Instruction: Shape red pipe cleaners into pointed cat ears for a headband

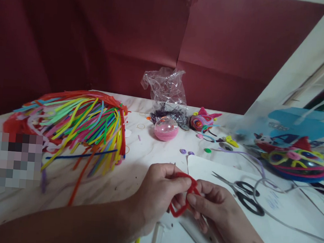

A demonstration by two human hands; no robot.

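Both my hands meet low in the middle of the view over a white marbled table [135, 172]. My left hand [159, 194] pinches the top of a red pipe cleaner [185, 198] bent into a loop. My right hand [213, 211] grips the same loop from the right, fingers curled round it. Black-handled scissors [242, 195] lie on a white sheet [269, 216] just right of my hands.
A large heap of coloured pipe cleaners [77, 126] fills the left. Behind are a clear plastic bag [166, 93], a pink-filled clear ball [166, 128], a small pipe-cleaner figure [202, 121], loose beads [186, 152] and a blue bag [293, 128] with a coiled craft piece [299, 164]. A dark red backdrop [101, 38] stands behind.
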